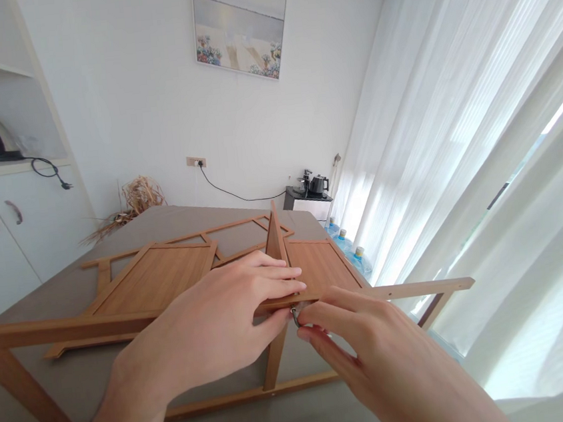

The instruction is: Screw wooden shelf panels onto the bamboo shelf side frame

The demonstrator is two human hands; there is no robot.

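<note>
Fingers [317,312] of R. hand [364,330] pinch a small metal piece [294,316] at 6 o'clock; L. hand [207,319] clamps the wooden rail [415,289] beside it, thumb below. From the piece: upright board [275,238] at 12. Prob. partway: rail looks joined to a crosspiece [32,395] (9 o'clock), this joint apparently unfinished; panel [158,278] (10 o'clock) and open frame [227,226] (11 o'clock) lie flat, seemingly unattached.

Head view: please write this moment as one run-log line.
left hand: on wooden frame | right hand: pinching small metal piece at frame | wooden panel: lying beyond frame
</note>
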